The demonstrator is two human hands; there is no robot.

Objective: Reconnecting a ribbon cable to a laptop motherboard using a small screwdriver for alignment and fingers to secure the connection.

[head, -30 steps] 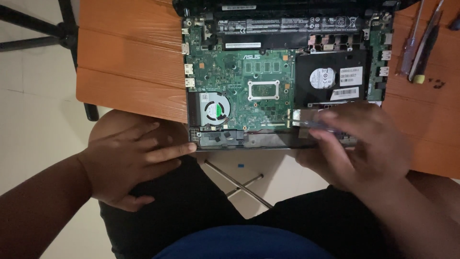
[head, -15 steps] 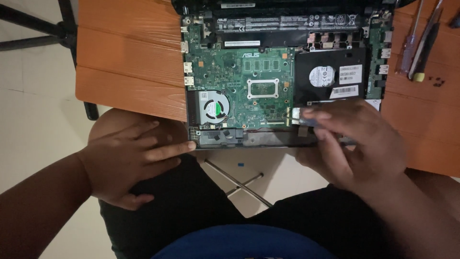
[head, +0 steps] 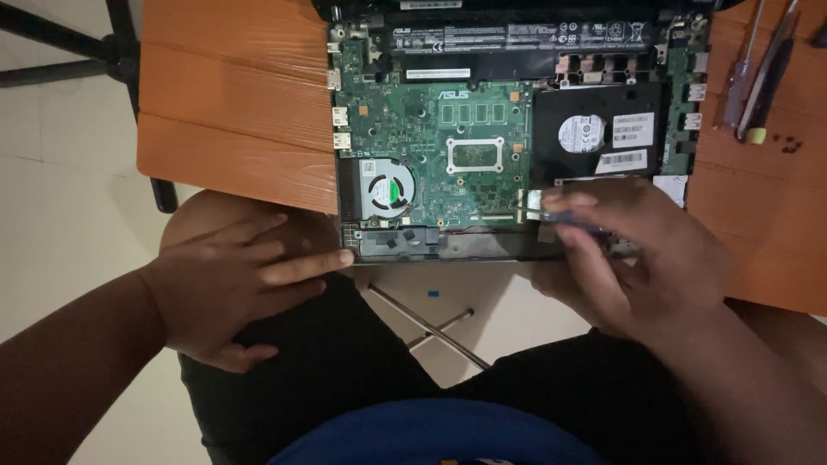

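The right hand (head: 642, 258) is clenched on a thin blue-handled tool (head: 573, 222), its tip set at the near edge of the opened black laptop with green circuit board (head: 448, 146). The left hand (head: 237, 284) lies released, a fingertip touching that edge. Firm steadying is advised, since the orange wooden tabletop (head: 233, 112) ends just there.

We see an opened laptop (head: 508, 129) lying bottom-up on the orange desk (head: 233, 112), green mainboard (head: 439, 146), round fan (head: 385, 188) and black drive (head: 599, 133) exposed. Left hand (head: 233, 288) lies flat on the knee, index fingertip touching the laptop's near-left corner. Right hand (head: 637, 258) pinches a thin tool (head: 573, 222) over the near edge by the drive; its tip is hidden. Screwdrivers (head: 758, 77) lie on the desk at far right, small dark screws (head: 788, 145) just beside them.
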